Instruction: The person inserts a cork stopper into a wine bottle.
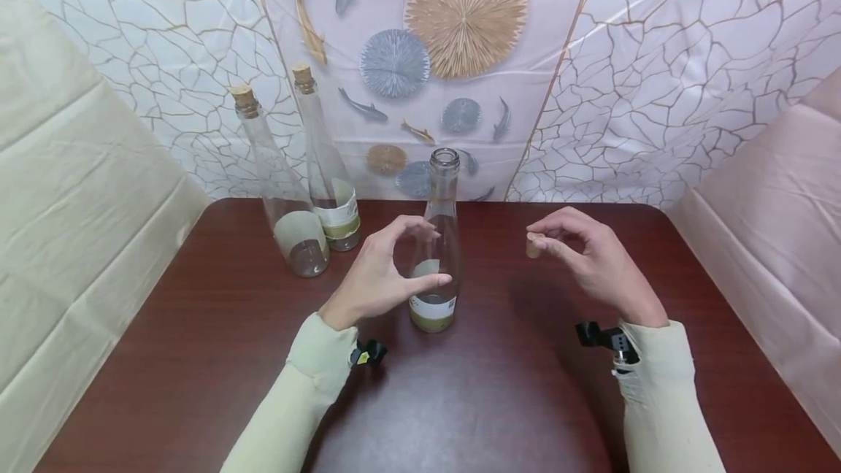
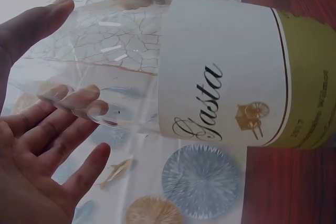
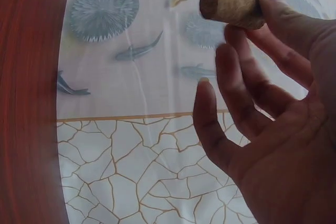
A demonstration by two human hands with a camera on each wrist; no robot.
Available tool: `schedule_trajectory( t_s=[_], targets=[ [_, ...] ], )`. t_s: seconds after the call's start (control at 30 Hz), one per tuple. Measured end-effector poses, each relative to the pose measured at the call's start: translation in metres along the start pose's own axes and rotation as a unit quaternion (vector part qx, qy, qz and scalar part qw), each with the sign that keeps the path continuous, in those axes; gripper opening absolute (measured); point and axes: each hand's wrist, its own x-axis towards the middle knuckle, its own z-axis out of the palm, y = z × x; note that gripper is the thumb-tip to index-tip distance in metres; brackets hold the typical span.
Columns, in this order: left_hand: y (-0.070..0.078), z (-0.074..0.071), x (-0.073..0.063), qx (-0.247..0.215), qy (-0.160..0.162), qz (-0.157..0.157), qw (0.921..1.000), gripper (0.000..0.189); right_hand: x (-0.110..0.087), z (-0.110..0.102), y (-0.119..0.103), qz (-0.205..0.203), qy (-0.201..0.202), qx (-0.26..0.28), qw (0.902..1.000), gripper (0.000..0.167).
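Note:
An uncorked clear glass bottle (image 1: 445,239) stands upright on the table, its white-and-green label reading "Gasta" (image 2: 210,103) in the left wrist view. Around its body, from the left, my left hand (image 1: 381,268) curves with thumb and fingers spread wide. The left thumb looks apart from the glass; whether the fingertips touch it I cannot tell. To the right of the bottle, above the table, my right hand (image 1: 594,261) pinches a cork (image 1: 533,246) between thumb and fingertips. One end of that cork (image 3: 231,7) faces out in the right wrist view, the remaining fingers loosely bent below.
Two more bottles, a nearer one (image 1: 292,203) and a farther one (image 1: 328,166), stand at the back left with corks in their necks. A patterned cloth (image 1: 460,115) hangs behind the dark red table (image 1: 460,393). Pale cloth walls (image 1: 79,254) flank both sides.

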Motion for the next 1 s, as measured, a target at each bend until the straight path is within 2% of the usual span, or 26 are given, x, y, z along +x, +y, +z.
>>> schedule_trajectory(
  t_s=[0.23, 0.37, 0.6, 0.77, 1.0],
  targets=[
    [0.002, -0.005, -0.001, 0.053, 0.002, 0.014, 0.9985, 0.061, -0.003, 0.002, -0.015, -0.011, 0.019, -0.015, 0.9997, 0.02],
    [0.002, -0.006, -0.004, 0.078, 0.005, 0.019, 0.9967, 0.064, 0.001, 0.0, -0.028, -0.029, 0.028, -0.024, 0.9989, 0.021],
    [0.002, 0.001, -0.003, 0.091, 0.025, 0.014, 0.9954, 0.069, 0.023, -0.013, -0.056, -0.088, 0.025, -0.053, 0.9944, 0.02],
    [0.004, 0.002, -0.003, 0.109, 0.04, 0.015, 0.9931, 0.063, 0.041, -0.019, -0.07, -0.133, 0.016, -0.068, 0.9886, 0.02],
    [0.005, 0.002, -0.005, 0.117, 0.036, 0.009, 0.9924, 0.059, 0.064, -0.025, -0.091, -0.183, 0.018, -0.055, 0.9815, 0.02]
  ],
)
